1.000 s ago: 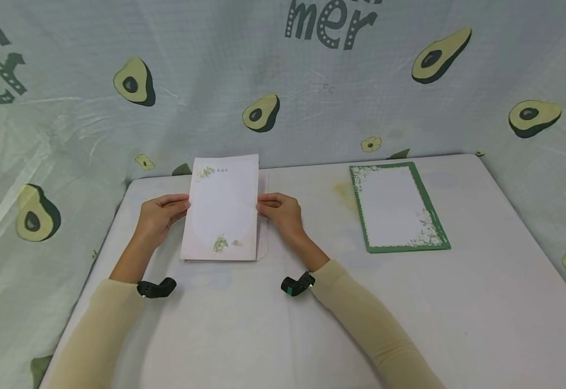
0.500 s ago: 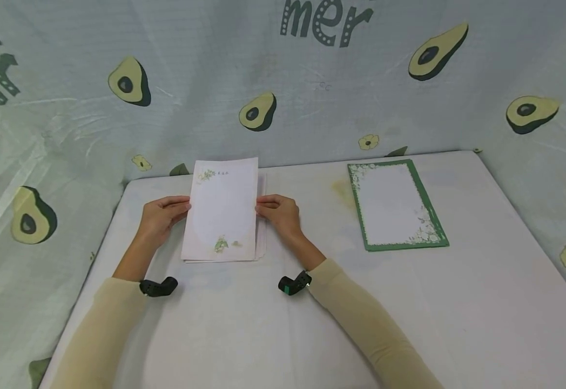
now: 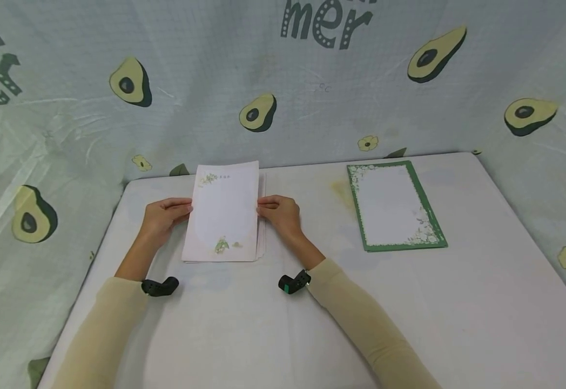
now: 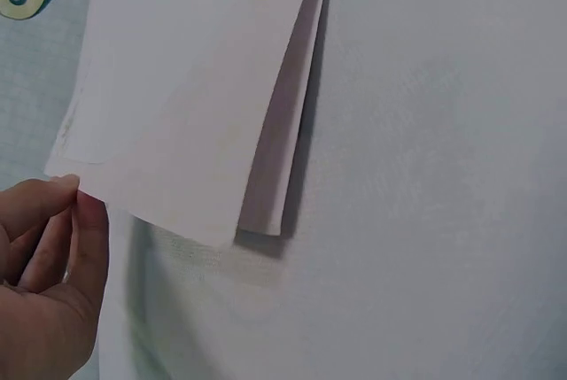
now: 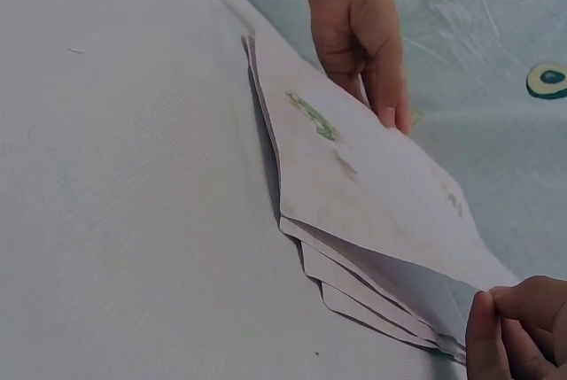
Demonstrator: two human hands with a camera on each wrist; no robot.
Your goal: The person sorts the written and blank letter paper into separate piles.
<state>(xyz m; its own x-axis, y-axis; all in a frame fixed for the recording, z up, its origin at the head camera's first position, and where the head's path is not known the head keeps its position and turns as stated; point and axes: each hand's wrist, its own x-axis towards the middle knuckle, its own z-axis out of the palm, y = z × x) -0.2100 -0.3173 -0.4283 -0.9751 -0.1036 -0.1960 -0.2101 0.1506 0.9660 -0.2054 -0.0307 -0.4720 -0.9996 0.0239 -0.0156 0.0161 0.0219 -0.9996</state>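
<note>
A pale pink sheet of paper (image 3: 226,216) with small green plant prints lies over several similar sheets (image 5: 372,305) at the left of the table. Its left edge is pinched between thumb and fingers of my left hand (image 3: 163,219). On the opposite edge, my right hand (image 3: 282,215) pinches the same sheet. In the right wrist view the top sheet is lifted at its right edge, apart from the fanned sheets below. The left wrist view shows another sheet (image 4: 282,167) just beneath it.
A stack of green-bordered paper (image 3: 397,208) with white flower prints lies at the right of the white table (image 3: 361,313). Behind the table hangs a pale curtain (image 3: 190,65) printed with avocados. Each wrist carries a black band.
The pink sheet's upper edge has sunk slightly toward the pile, with both hands still pinching its sides. The green-bordered stack lies as before; the head view shifted a little.
</note>
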